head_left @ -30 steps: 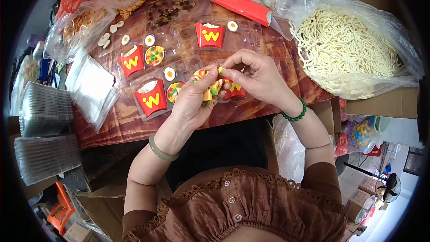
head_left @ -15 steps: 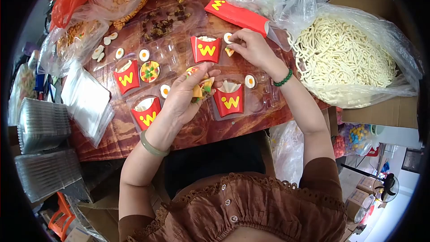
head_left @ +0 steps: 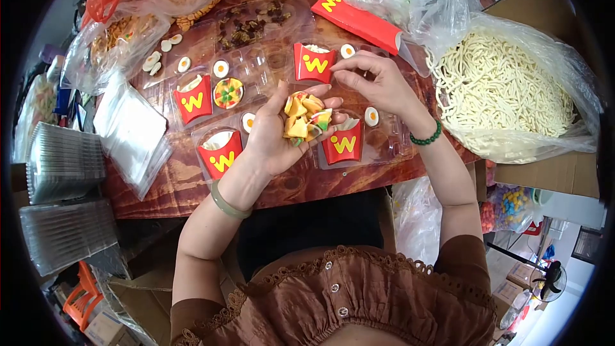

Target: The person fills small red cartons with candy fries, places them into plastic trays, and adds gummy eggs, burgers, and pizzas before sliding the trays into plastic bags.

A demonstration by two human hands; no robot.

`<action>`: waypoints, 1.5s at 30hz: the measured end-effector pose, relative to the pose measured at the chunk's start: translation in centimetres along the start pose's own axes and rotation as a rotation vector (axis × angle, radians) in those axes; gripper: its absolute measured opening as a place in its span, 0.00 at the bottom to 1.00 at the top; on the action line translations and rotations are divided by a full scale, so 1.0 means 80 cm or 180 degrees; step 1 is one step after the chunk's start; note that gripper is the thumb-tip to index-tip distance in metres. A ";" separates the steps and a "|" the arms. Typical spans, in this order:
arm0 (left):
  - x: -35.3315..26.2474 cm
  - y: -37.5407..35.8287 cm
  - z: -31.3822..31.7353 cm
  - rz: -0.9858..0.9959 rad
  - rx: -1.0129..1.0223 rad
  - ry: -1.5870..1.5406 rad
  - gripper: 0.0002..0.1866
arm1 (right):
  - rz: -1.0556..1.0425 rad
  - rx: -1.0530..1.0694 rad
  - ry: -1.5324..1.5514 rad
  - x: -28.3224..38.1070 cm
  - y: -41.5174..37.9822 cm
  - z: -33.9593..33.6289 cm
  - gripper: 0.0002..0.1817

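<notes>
My left hand (head_left: 272,122) is palm up, fingers curled around a small heap of toy-like pizza slices (head_left: 302,118) in yellow, red and green. My right hand (head_left: 378,83) hovers over a clear tray, thumb and fingertips pinched beside a red fries box with a yellow mark (head_left: 314,63); whatever they hold is hidden. A small fried egg (head_left: 347,50) lies just above those fingertips. Below the left hand's fingers stands another red fries box (head_left: 342,144), with a fried egg (head_left: 371,116) to its right. A round pizza (head_left: 229,93) sits in a tray compartment further left.
An open bag of pale noodle-like strands (head_left: 506,83) fills a carton at right. Stacked clear trays (head_left: 64,160) and plastic sleeves (head_left: 131,138) stand at left. A flat red packet (head_left: 359,22) and dark brown pieces (head_left: 250,29) lie at the back.
My left hand has opened out, showing the pizza slices in its palm. A slice seen under my right fingertips earlier is hidden now. The whole view has shifted slightly.
</notes>
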State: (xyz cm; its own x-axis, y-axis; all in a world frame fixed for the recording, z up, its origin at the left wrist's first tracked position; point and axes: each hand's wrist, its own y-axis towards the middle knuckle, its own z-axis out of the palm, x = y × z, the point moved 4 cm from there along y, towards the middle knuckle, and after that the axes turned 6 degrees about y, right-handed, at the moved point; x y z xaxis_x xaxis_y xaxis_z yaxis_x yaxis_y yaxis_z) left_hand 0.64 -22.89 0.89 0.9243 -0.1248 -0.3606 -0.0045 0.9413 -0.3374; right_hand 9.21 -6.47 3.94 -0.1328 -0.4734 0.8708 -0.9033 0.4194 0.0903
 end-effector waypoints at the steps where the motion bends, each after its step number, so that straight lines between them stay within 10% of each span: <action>1: 0.003 0.001 0.003 -0.0101 0.0026 -0.0002 0.35 | -0.0076 0.0316 0.0338 0.011 0.000 0.010 0.09; 9: 0.018 0.004 -0.001 -0.0211 0.0309 0.0199 0.30 | 0.0631 0.1349 0.0771 0.036 -0.004 0.034 0.11; 14: 0.014 0.000 0.004 -0.0237 -0.0038 0.0131 0.28 | 0.0973 0.0669 0.2253 0.028 -0.008 0.021 0.09; 27: 0.017 -0.013 -0.012 -0.0220 0.0241 -0.0546 0.24 | 0.0479 -0.0309 0.0952 0.072 -0.223 -0.117 0.06; 31: 0.041 -0.023 -0.014 -0.0408 0.0292 -0.1031 0.23 | -0.0991 -0.3245 0.0615 0.097 -0.378 -0.181 0.07; 35: 0.063 -0.025 -0.002 -0.0553 0.0214 -0.1171 0.23 | -0.1447 -0.4575 -0.0852 0.086 -0.496 -0.235 0.06; 38: 0.073 -0.025 0.015 -0.0486 0.0401 -0.1094 0.23 | 0.0148 -0.4547 -0.2718 -0.004 -0.557 -0.277 0.10; 41: 0.081 -0.024 0.023 -0.0367 0.0092 -0.0863 0.24 | 0.2592 -0.2288 -0.4105 -0.134 -0.625 -0.273 0.10; 45: 0.087 -0.034 0.035 -0.0314 0.0180 -0.0916 0.25 | 0.2442 -0.2473 -0.0761 -0.148 -0.536 -0.201 0.09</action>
State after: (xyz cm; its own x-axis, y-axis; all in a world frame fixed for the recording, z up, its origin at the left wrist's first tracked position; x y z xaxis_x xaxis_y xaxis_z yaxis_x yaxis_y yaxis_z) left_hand 8.12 -25.44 1.72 0.9894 -0.1302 -0.0646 0.1045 0.9460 -0.3068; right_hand 56.09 -6.39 -2.47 -0.6960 0.0168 0.7178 -0.0592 0.9950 -0.0807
